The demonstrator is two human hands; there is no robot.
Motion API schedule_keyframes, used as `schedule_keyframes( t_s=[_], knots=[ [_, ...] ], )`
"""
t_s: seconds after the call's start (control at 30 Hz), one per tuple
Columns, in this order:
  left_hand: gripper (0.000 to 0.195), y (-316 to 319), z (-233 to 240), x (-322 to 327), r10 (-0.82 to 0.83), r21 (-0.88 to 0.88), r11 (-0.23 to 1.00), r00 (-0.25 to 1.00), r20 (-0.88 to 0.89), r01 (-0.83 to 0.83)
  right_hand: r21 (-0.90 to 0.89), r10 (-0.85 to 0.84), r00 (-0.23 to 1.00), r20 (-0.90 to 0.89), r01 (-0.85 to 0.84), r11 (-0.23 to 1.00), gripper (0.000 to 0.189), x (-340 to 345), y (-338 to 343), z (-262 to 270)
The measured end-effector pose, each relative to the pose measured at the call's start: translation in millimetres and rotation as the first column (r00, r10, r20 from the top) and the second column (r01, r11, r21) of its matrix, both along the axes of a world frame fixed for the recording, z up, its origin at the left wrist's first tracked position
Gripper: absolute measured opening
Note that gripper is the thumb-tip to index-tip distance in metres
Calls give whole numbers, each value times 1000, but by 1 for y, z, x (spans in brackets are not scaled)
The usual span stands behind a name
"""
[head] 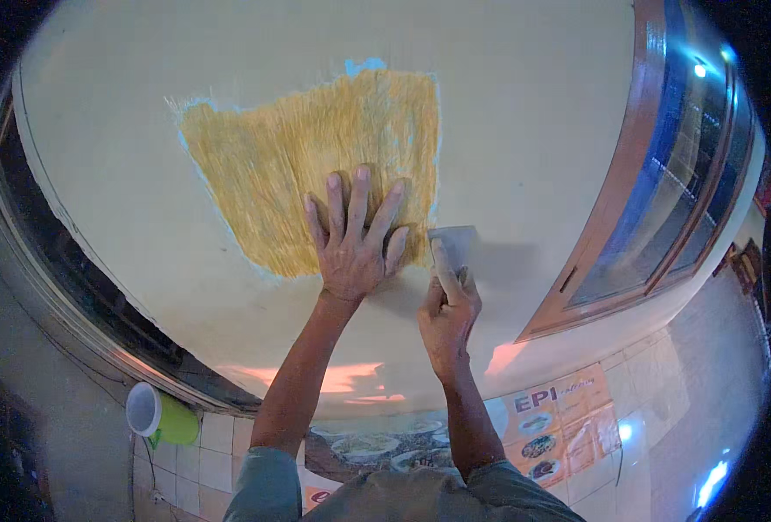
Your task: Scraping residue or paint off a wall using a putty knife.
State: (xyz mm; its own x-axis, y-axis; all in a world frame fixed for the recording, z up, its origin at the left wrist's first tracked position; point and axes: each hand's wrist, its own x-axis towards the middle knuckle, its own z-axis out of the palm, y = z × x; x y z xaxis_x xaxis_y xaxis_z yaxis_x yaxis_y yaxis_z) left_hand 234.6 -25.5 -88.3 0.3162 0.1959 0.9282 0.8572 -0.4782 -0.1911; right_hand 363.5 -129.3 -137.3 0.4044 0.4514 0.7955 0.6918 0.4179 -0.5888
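A pale painted wall [522, 130] fills the view before me, with a large yellow-brown bare patch [268, 169] in its middle. Ragged whitish-blue edges border this streaked patch. My left hand [352, 254] lies flat on its lower part, fingers spread, holding nothing. Just to the right, my right hand [450, 313] grips a flat scraper [454, 241], with one finger stretched along the blade. The blade is against the wall by the patch's lower right edge. Its handle is mostly hidden in my hand.
A wood-framed glass window [659, 196] stands at the right. A dark gap [85, 261] runs along the wall's left edge. Low at left is a green bucket [180, 417] with a white inside, near white tiles [189, 466]. Below my arms hangs a printed banner [568, 417] bearing writing.
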Motion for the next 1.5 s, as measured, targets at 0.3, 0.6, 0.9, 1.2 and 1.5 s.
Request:
schedule_keyframes(
  t_s=[0.3, 0.6, 0.9, 1.2, 1.5],
  knots=[
    [60, -3, 1, 0, -3, -1, 1000, 1000, -8, 3, 109, -46, 999, 16, 44, 993, 53, 1, 8, 11],
    [58, -3, 2, 3, -10, 28, 1000, 1000, 0, 10, -5, -38, 999, -24, 38, 999, 60, 4, 0, -14],
    [59, -6, 1, 2, 7, 12, 1000, 1000, -4, -7, 38, -23, 999, -33, 25, 999, 61, 3, 4, -19],
    [59, -6, 3, 2, 2, 12, 1000, 1000, 0, -2, 99, -36, 999, -34, 39, 994, 52, 1, 7, 4],
    [58, -6, 2, 0, 0, 5, 1000, 1000, -3, 0, 39, -41, 998, -55, 43, 998, 38, -2, 7, 24]
  ],
)
